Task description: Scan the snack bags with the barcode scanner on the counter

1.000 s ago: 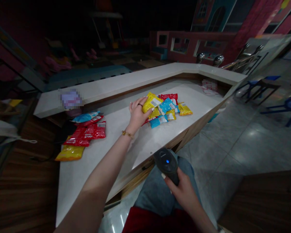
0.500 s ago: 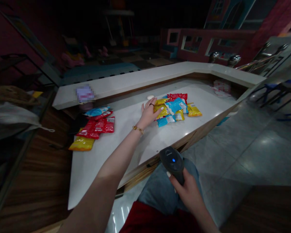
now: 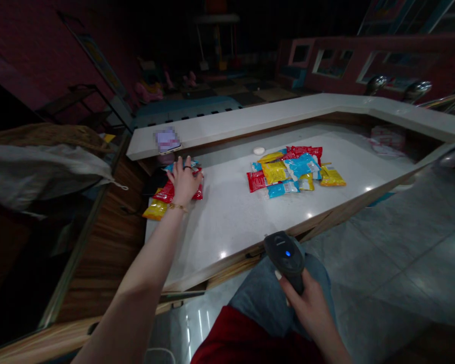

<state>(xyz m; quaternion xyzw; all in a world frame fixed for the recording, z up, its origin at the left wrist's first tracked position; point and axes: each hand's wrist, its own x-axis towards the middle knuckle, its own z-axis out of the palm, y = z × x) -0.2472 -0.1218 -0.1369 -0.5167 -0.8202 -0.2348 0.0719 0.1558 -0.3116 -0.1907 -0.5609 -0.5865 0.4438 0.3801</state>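
Note:
My left hand (image 3: pixel 184 186) is over the left pile of snack packets, fingers spread; whether it touches them I cannot tell. Under and around it lie red packets (image 3: pixel 164 192), a yellow packet (image 3: pixel 155 209) and a partly covered blue packet (image 3: pixel 170 167). My right hand (image 3: pixel 307 298) is wrapped round the handle of a dark barcode scanner (image 3: pixel 285 253), its blue light on, in front of the counter edge. A second pile on the counter holds several packets, among them a blue packet (image 3: pixel 302 166), a yellow packet (image 3: pixel 276 172) and a red packet (image 3: pixel 257 181).
The white counter (image 3: pixel 223 217) has a raised ledge (image 3: pixel 250 114) along its far side, with a blurred-out phone-like item (image 3: pixel 168 139) on it. A small white object (image 3: pixel 258 150) lies behind the right pile. A grey sack (image 3: pixel 49 169) stands at the left.
My left hand has moved left from the right pile to the left one. A red packet now shows at the right pile's left side. The view has turned left; my right hand still holds the scanner.

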